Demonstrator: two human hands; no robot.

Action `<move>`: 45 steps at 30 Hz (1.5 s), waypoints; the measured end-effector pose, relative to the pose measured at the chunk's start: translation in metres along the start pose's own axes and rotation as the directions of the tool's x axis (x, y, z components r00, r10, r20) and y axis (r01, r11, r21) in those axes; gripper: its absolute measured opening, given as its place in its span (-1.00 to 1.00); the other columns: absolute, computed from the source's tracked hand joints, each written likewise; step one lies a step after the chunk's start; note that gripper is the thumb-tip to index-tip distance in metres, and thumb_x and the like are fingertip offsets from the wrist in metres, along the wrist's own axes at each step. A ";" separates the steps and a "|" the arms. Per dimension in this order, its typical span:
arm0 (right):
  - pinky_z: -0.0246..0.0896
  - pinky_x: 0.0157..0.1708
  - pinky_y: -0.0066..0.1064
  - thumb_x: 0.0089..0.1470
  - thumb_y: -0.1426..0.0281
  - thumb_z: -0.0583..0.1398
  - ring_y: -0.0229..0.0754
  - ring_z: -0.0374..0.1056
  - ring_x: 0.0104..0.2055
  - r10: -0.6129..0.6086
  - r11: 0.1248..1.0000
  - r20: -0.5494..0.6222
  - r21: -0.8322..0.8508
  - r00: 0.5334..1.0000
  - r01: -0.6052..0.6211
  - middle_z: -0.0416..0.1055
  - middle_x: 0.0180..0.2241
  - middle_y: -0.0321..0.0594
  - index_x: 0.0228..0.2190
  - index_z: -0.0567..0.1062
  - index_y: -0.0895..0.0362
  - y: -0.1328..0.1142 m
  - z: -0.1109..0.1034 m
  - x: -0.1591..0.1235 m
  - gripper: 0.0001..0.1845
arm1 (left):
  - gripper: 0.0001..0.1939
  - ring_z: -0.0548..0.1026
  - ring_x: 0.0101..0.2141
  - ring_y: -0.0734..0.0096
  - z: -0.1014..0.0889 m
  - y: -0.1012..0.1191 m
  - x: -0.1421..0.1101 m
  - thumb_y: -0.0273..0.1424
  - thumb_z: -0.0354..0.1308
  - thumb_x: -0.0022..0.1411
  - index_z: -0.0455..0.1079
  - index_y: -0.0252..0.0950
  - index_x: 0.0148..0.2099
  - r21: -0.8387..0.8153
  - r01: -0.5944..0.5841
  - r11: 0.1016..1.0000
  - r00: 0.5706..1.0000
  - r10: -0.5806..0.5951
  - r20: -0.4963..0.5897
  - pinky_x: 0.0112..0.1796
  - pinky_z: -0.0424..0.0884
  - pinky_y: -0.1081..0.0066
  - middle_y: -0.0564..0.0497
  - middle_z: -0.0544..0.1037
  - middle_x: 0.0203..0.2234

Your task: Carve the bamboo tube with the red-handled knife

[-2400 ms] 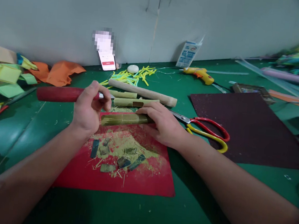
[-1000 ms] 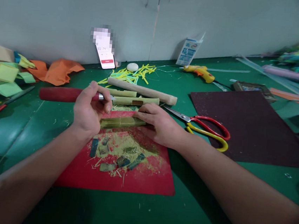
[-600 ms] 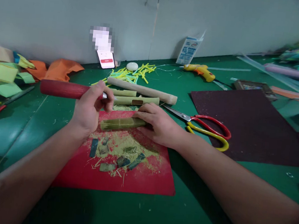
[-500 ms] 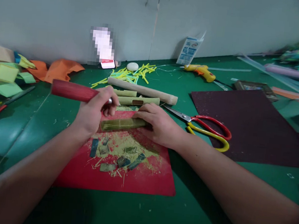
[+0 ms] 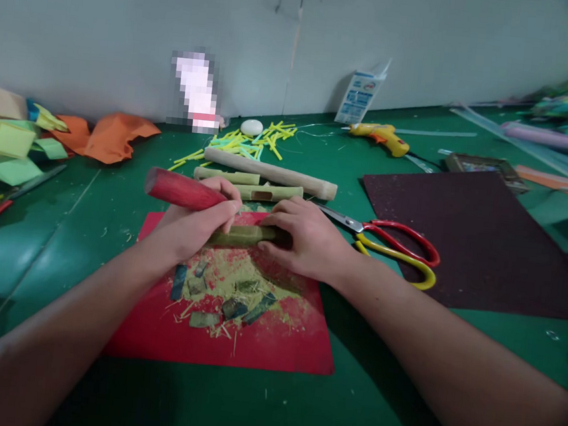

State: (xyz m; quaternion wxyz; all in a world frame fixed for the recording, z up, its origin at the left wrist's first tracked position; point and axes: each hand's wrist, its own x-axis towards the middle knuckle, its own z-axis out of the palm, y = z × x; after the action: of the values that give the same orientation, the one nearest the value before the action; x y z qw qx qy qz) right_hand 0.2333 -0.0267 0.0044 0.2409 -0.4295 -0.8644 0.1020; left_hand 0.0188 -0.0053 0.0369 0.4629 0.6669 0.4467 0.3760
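My left hand point(image 5: 200, 222) is closed around a tool with a thick red wooden handle point(image 5: 180, 189); its metal tip is mostly hidden by my fingers, so I cannot tell its exact kind. The tip end points down towards a green bamboo tube point(image 5: 244, 236). My right hand point(image 5: 301, 238) grips the tube's right end, fingers over the top and thumb on the near side. Beneath it lies a red mat point(image 5: 281, 347) strewn with pale shavings, sawdust and several dark green bamboo chips point(image 5: 234, 309).
Behind the mat lie a bamboo piece with a cut slot point(image 5: 288, 193), another bamboo piece point(image 5: 227, 176) and a wooden rod point(image 5: 272, 172). Scissors point(image 5: 396, 240) rest beside a dark board point(image 5: 486, 252). Farther back are a yellow glue gun point(image 5: 379, 136), a leaning phone point(image 5: 195, 87) and folded paper point(image 5: 10, 140).
My left hand has moved right and turned, bringing the red-handled tool over the bamboo tube with its handle slanting up to the left. My right hand stays on the tube.
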 end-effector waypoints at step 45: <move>0.05 -0.17 -0.27 0.01 0.38 0.33 -0.08 0.27 -0.17 -0.092 0.994 0.014 0.063 0.996 0.091 0.50 -0.22 -0.14 -0.20 0.50 0.16 0.006 0.006 -0.002 -0.73 | -0.83 0.49 -0.40 0.49 -0.011 0.011 -0.002 -0.28 0.35 0.14 0.55 -0.24 -0.24 0.191 -0.128 0.973 0.937 0.056 0.345 -0.35 0.39 0.49 0.09 0.60 -0.37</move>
State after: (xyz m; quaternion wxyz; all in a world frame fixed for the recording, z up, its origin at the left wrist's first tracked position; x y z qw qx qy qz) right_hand 0.2356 -0.0248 -0.0038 0.2512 -0.3809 -0.8815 0.1214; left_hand 0.0105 -0.0061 0.0509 0.4412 0.7870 0.3661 0.2281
